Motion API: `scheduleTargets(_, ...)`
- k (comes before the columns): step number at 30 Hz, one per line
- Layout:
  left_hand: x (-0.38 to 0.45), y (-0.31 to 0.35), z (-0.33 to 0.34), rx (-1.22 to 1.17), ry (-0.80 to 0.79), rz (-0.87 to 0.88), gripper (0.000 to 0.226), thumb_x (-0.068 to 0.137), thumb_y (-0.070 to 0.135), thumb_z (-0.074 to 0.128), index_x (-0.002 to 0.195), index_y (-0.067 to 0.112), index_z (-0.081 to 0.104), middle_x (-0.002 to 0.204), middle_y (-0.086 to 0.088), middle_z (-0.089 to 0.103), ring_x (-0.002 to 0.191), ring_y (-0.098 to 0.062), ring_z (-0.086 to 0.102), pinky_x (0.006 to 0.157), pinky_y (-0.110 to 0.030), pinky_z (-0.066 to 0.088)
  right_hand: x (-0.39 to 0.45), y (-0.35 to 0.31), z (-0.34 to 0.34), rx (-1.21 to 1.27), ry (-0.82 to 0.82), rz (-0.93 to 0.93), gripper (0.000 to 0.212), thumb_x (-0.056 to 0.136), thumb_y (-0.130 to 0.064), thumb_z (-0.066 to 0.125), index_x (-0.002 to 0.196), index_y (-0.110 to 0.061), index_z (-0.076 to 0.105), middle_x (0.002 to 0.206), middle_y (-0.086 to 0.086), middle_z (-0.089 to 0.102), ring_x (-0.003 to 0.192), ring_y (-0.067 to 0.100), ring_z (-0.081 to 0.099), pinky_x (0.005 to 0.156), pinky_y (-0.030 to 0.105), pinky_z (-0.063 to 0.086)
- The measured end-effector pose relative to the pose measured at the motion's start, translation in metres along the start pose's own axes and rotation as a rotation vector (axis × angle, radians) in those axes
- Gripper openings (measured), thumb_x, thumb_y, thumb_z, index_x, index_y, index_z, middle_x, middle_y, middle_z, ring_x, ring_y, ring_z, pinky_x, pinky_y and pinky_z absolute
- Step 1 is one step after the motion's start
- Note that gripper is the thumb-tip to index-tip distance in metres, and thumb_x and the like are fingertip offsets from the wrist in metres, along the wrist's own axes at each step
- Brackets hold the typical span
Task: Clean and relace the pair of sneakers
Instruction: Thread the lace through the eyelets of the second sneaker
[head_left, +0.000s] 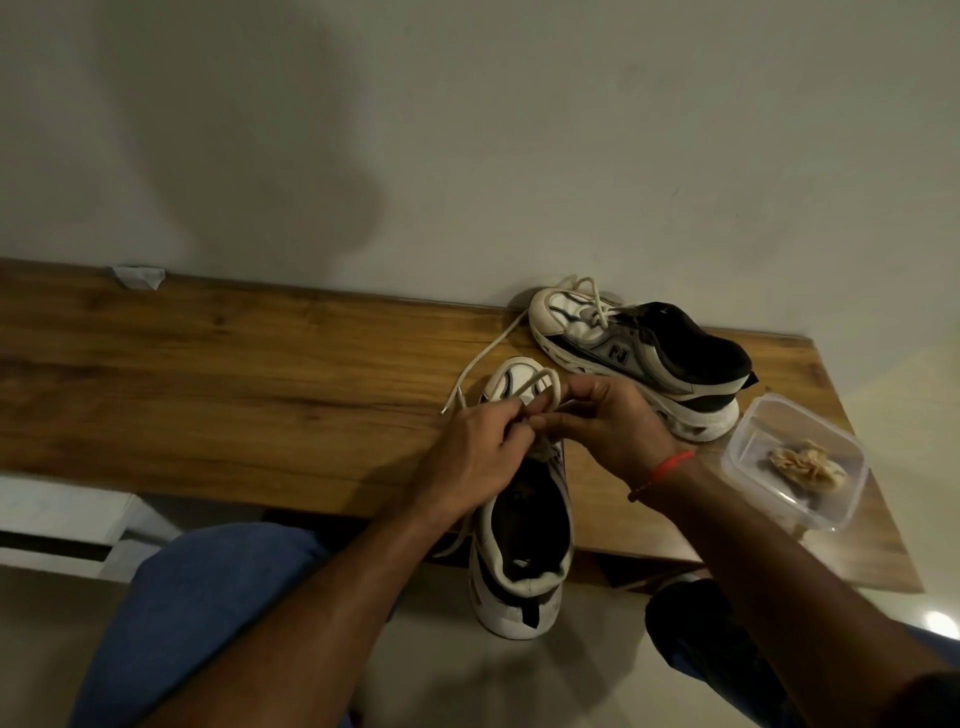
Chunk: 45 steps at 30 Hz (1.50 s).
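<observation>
The near sneaker (522, 525) is laid on the desk (234, 374), toe toward the wall, heel overhanging the edge. Its lace (524, 382) is pinched by both left hand (480, 449) and right hand (610, 423) fingers.

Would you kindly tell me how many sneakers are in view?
2: the near sneaker overhangs the table's front edge under both hands; the far sneaker lies by the wall.
</observation>
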<state>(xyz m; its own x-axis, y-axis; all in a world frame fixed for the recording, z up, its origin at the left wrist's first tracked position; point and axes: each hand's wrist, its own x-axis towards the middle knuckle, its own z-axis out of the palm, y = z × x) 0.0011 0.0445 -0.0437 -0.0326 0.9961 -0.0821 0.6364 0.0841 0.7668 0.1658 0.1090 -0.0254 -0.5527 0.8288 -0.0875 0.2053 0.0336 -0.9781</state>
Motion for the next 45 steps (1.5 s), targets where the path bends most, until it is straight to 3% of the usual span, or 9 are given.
scheduleTargets(5, 0.002, 0.003, -0.007, -0.123, -0.104, -0.121, 0.017, 0.102, 0.027, 0.050, 0.098, 0.019, 0.064, 0.076, 0.003, 0.059, 0.063, -0.010, 0.053, 0.056, -0.030, 0.042, 0.001, 0.001, -0.001, -0.048, 0.017, 0.009, 0.015, 0.083, -0.004, 0.073, 0.097, -0.003, 0.073, 0.092, 0.011, 0.075, 0.086, 0.022, 0.073, 0.079, 0.032, 0.060)
scheduleTargets(12, 0.005, 0.003, -0.037, -0.312, -0.278, -0.230, 0.016, 0.093, 0.026, 0.070, 0.107, 0.020, 0.064, 0.088, 0.000, 0.076, 0.070, -0.008, 0.070, 0.062, -0.025, 0.054, 0.000, -0.002, -0.007, 0.015, 0.039, 0.056, 0.012, 0.083, -0.002, 0.073, 0.095, -0.001, 0.072, 0.092, 0.014, 0.074, 0.086, 0.027, 0.072, 0.078, 0.036, 0.061)
scheduleTargets(16, 0.007, -0.001, -0.051, -0.172, -0.203, -0.149, 0.008, 0.091, 0.018, 0.070, 0.098, 0.021, 0.068, 0.089, 0.005, 0.073, 0.072, 0.002, 0.069, 0.061, -0.016, 0.053, -0.001, -0.010, -0.017, -0.017, -0.024, 0.057, 0.015, 0.081, -0.005, 0.074, 0.096, -0.003, 0.070, 0.091, 0.012, 0.074, 0.086, 0.027, 0.072, 0.074, 0.032, 0.060)
scheduleTargets(20, 0.007, -0.009, -0.053, 0.077, -0.026, -0.120, 0.007, 0.092, 0.027, 0.069, 0.092, 0.033, 0.065, 0.090, 0.014, 0.065, 0.081, -0.001, 0.062, 0.070, -0.026, 0.053, -0.003, -0.014, -0.022, -0.070, -0.117, 0.051, 0.015, 0.081, -0.009, 0.075, 0.094, -0.006, 0.068, 0.091, 0.010, 0.073, 0.086, 0.030, 0.070, 0.073, 0.033, 0.059)
scheduleTargets(26, 0.003, -0.017, -0.048, 0.318, 0.210, -0.149, 0.002, 0.097, 0.030, 0.064, 0.098, 0.030, 0.062, 0.090, 0.012, 0.064, 0.075, -0.004, 0.061, 0.054, -0.023, 0.044, -0.003, -0.008, -0.029, -0.119, -0.198, 0.072, 0.014, 0.082, -0.005, 0.075, 0.092, -0.006, 0.067, 0.092, 0.014, 0.073, 0.083, 0.038, 0.068, 0.067, 0.033, 0.058)
scheduleTargets(31, 0.003, -0.024, -0.040, 0.353, 0.212, -0.237, 0.004, 0.097, 0.029, 0.064, 0.097, 0.030, 0.060, 0.090, 0.009, 0.066, 0.070, -0.007, 0.064, 0.054, -0.026, 0.053, -0.003, -0.001, -0.035, -0.318, -0.362, 0.204, 0.015, 0.084, -0.011, 0.074, 0.096, -0.007, 0.065, 0.085, 0.003, 0.069, 0.064, 0.017, 0.058, 0.059, 0.029, 0.053)
scheduleTargets(37, 0.012, -0.015, -0.042, -0.004, 0.072, -0.325, 0.034, 0.093, 0.018, 0.068, 0.124, 0.031, 0.062, 0.126, 0.003, 0.050, 0.106, -0.014, 0.058, 0.080, -0.033, 0.060, -0.004, 0.004, -0.033, -0.335, -0.280, 0.140, 0.014, 0.089, -0.018, 0.070, 0.102, -0.020, 0.067, 0.095, 0.001, 0.068, 0.074, 0.011, 0.061, 0.063, 0.027, 0.054)
scheduleTargets(41, 0.004, 0.020, -0.037, -0.496, -0.068, -0.355, 0.027, 0.097, 0.048, 0.058, 0.097, 0.028, 0.075, 0.095, 0.008, 0.072, 0.077, -0.001, 0.060, 0.063, -0.023, 0.042, -0.003, -0.008, -0.025, -0.465, -0.275, -0.041, 0.013, 0.096, -0.022, 0.062, 0.106, -0.026, 0.068, 0.100, -0.009, 0.067, 0.089, 0.004, 0.062, 0.072, 0.023, 0.051)
scheduleTargets(45, 0.001, 0.025, -0.027, -0.575, 0.068, -0.209, 0.020, 0.095, 0.036, 0.066, 0.104, 0.022, 0.076, 0.089, 0.011, 0.072, 0.070, 0.009, 0.062, 0.064, -0.016, 0.045, -0.005, -0.010, -0.021, -0.521, -0.351, 0.005, 0.021, 0.096, -0.044, 0.056, 0.106, -0.033, 0.071, 0.098, -0.010, 0.065, 0.085, 0.003, 0.057, 0.072, 0.027, 0.045)
